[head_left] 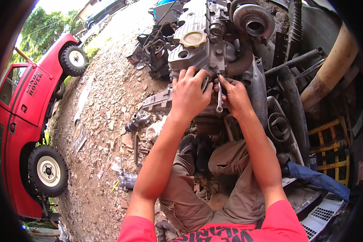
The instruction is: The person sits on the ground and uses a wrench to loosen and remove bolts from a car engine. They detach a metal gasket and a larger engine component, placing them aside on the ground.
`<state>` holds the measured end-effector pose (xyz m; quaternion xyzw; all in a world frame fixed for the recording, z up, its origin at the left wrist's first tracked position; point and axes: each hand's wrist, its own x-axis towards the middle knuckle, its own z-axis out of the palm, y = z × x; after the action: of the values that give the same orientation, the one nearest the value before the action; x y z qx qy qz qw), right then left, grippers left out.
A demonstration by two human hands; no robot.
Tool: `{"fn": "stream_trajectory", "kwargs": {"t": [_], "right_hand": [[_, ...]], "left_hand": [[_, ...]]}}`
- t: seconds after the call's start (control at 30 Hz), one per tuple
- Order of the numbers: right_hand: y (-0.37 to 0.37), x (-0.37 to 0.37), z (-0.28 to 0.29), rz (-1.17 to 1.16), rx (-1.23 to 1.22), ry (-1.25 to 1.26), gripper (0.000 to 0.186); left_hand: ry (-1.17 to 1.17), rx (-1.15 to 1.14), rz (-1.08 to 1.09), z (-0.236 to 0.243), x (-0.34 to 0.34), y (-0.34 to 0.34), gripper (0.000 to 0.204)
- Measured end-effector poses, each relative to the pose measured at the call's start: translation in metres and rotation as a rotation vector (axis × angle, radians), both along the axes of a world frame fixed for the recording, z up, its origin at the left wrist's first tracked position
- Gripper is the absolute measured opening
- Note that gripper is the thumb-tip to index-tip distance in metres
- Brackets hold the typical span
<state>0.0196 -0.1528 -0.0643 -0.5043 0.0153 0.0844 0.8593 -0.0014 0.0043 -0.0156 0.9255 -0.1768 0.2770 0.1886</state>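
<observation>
bent knees in tan trousers (226,177) sit nearest; beyond them the left hand (189,94) presses flat on the grey metal engine block (197,52), while the right hand (234,97) grips a slim silver spanner (220,97); keep the spanner square on its bolt, i judge, bracing left

Sunlit rubble ground (109,92), red truck (32,121), green trees (44,32)

Both bare forearms rise from the six o'clock edge and converge toward twelve. The left hand (188,94) lies palm down, fingers curled over at its twelve o'clock end. The right hand (234,97), just beside it at three o'clock, has its fingers pinched closed.
</observation>
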Motion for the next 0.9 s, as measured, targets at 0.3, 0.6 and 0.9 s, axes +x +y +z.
{"fn": "stream_trajectory", "kwargs": {"t": [0.3,0.6,0.9], "right_hand": [[-0.024,-0.016,-0.006,0.120,-0.206,-0.011,0.026],[-0.024,-0.011,0.000,-0.240,0.263,-0.156,0.021],[-0.021,-0.009,-0.011,-0.360,0.429,-0.041,0.022]], "left_hand": [[-0.003,0.008,0.000,-0.001,0.001,0.002,0.030],[0.020,0.014,0.011,0.003,-0.002,0.001,0.033],[0.024,0.004,0.021,0.002,0.000,-0.003,0.027]]}}
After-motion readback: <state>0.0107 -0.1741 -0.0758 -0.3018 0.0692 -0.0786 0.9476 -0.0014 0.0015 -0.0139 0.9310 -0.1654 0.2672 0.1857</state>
